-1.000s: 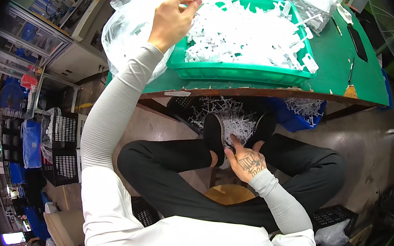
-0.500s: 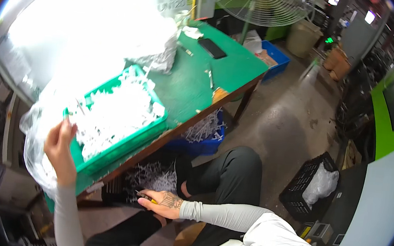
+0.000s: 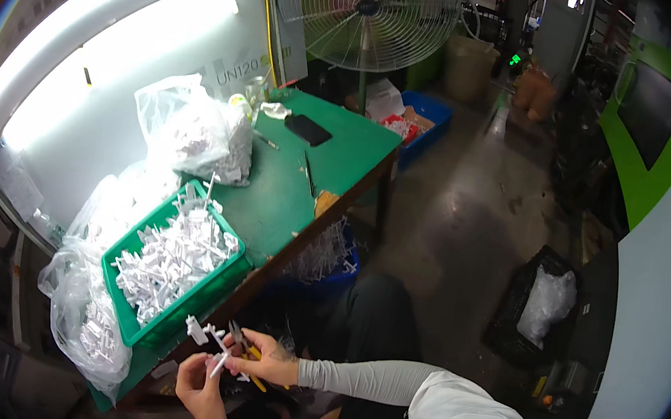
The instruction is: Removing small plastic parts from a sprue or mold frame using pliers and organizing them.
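Note:
My left hand (image 3: 201, 394) pinches a white branched plastic part (image 3: 197, 331) just off the table's near edge. Close against it, my right hand (image 3: 271, 357) is wrapped round yellow-handled cutting pliers (image 3: 236, 333), their jaws pointing up beside the part. Whether the jaws touch the plastic I cannot tell. Beyond both hands, a green tray (image 3: 188, 306) heaped with small white plastic parts (image 3: 175, 254) rests on the green table (image 3: 278, 175).
Clear bags of white parts (image 3: 196, 133) stand behind and left of the tray. A phone (image 3: 309, 130) and a thin pen-like tool (image 3: 308, 175) lie on the tabletop. Below sits a blue bin (image 3: 345, 274) of white scraps. A large fan (image 3: 366, 8) stands behind; a black crate (image 3: 503, 329) is right.
My left hand has come from the tray's left side down to my right hand, with a white part in its fingers. The pliers have come up beside that part. The view has shifted and darkened.

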`<control>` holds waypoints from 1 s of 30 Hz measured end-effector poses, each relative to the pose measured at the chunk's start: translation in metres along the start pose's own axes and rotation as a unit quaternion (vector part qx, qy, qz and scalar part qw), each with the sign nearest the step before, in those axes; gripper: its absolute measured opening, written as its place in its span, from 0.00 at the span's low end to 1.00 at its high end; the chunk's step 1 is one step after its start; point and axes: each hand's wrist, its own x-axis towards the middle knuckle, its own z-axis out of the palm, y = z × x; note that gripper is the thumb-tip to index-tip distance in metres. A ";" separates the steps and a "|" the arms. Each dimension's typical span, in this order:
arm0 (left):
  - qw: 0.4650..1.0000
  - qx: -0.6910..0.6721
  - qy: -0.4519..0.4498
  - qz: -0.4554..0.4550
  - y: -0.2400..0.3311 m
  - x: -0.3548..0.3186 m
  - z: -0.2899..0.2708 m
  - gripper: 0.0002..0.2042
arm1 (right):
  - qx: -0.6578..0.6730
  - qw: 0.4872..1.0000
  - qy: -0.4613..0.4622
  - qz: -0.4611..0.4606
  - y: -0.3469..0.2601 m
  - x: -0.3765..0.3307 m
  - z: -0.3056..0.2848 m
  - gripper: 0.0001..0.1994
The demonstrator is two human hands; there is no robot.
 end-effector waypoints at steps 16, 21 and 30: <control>0.985 -0.156 0.045 -0.060 0.030 0.002 0.001 0.08 | 0.129 0.990 0.036 0.052 -0.034 0.007 0.003 0.13; 0.996 -0.035 -0.068 0.053 0.034 -0.012 0.021 0.12 | 0.073 0.993 0.078 0.043 -0.024 0.012 0.000 0.12; 0.986 -0.119 0.115 0.030 0.005 0.008 -0.004 0.15 | 0.028 0.993 0.068 0.095 -0.022 0.003 -0.005 0.11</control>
